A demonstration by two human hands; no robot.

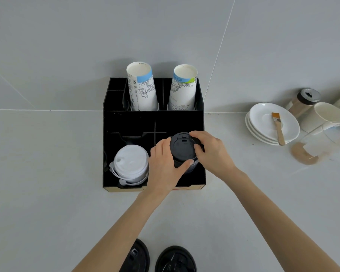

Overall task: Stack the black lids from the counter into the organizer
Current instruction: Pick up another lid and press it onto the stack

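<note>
A black organizer (114,122) stands on the counter against the wall. In its front right compartment sits a stack of black lids (183,149). My left hand (163,165) grips the stack's left side, with the thumb across its front. My right hand (210,152) holds the stack's right side and top edge. Two more black lids lie on the counter near the bottom edge: one (138,256) partly under my left forearm, the other (176,260) to its right.
White lids (131,165) fill the front left compartment. Two printed paper cup stacks (141,89) (184,89) stand at the back. Right of the organizer are stacked white saucers (263,116) with a brush (278,126), a shaker jar (304,101), cups (322,116) and spilled brown powder (302,154).
</note>
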